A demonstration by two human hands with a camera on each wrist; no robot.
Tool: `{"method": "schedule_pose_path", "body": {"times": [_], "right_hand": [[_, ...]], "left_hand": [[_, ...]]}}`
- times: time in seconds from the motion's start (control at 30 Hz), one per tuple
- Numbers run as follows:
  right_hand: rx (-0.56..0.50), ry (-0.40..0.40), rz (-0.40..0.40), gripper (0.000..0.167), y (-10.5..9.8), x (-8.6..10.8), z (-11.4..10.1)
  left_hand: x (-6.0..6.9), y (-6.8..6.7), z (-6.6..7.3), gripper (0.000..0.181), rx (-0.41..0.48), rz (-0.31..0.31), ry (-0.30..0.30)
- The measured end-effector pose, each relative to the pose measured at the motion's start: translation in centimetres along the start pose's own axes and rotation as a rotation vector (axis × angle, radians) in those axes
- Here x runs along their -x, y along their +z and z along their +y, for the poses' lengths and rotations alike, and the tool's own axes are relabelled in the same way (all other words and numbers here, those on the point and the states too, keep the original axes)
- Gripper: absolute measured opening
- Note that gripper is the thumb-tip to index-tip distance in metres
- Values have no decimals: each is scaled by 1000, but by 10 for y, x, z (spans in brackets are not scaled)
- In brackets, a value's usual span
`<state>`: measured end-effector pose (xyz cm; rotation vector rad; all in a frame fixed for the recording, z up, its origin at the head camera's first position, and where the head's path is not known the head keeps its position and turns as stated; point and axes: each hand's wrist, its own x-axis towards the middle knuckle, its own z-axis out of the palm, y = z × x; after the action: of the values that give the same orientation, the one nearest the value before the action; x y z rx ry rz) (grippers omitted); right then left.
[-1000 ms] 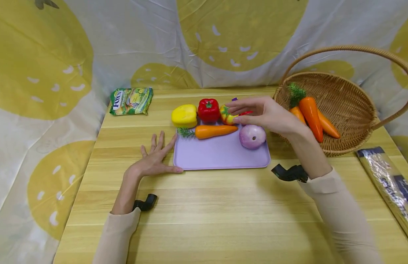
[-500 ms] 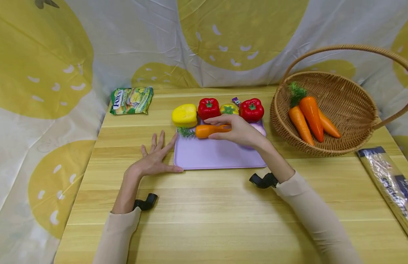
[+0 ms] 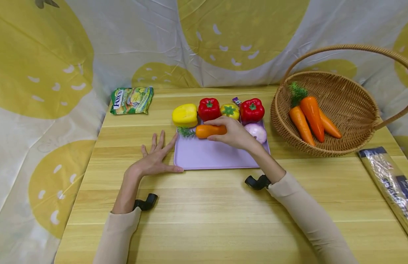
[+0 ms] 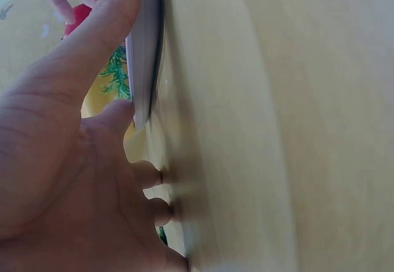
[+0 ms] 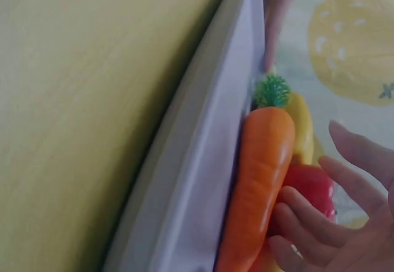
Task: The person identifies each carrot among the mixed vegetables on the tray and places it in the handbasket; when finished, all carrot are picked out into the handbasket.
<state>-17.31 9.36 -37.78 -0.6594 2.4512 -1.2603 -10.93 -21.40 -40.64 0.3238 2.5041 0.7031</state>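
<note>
My left hand (image 3: 152, 159) lies spread at the left end of a lilac tray (image 3: 204, 157), thumb and index finger at its edge. My right hand (image 3: 231, 132) is over the right part of an orange carrot (image 3: 205, 131) on the tray, its tip hidden. In the right wrist view, the loosely bent fingers (image 5: 314, 223) lie beside the carrot (image 5: 261, 161), with the thumb apart from it. A purple onion (image 3: 256, 132) sits at the tray's right, partly behind my hand. Along the back stand yellow (image 3: 185, 115) and red bell peppers (image 3: 208, 109), a smaller yellow one (image 3: 229, 111) and another red pepper (image 3: 252, 110).
A wicker basket (image 3: 352, 106) with a tall handle holds three carrots (image 3: 312, 113) at the right. A green Fox's candy bag (image 3: 132, 101) lies back left. A small purple wrapper (image 3: 236, 101) is behind the peppers. A long clear-and-gold package (image 3: 388, 187) lies along the right edge.
My right hand has moved left and down from above the peppers and onion to the carrot, uncovering the right red pepper. My left hand and the vegetables stay in place.
</note>
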Motion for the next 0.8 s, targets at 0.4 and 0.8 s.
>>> {"method": "schedule_pose_path", "body": {"times": [0.4,0.8], "right_hand": [[28,0,14,46,9,-6,4],[12,64,2,40,20,-13,10]], "left_hand": [[-1,1,-1,119,-6,1,-1],[-1,1,-1,119,-14,2,-4]]}}
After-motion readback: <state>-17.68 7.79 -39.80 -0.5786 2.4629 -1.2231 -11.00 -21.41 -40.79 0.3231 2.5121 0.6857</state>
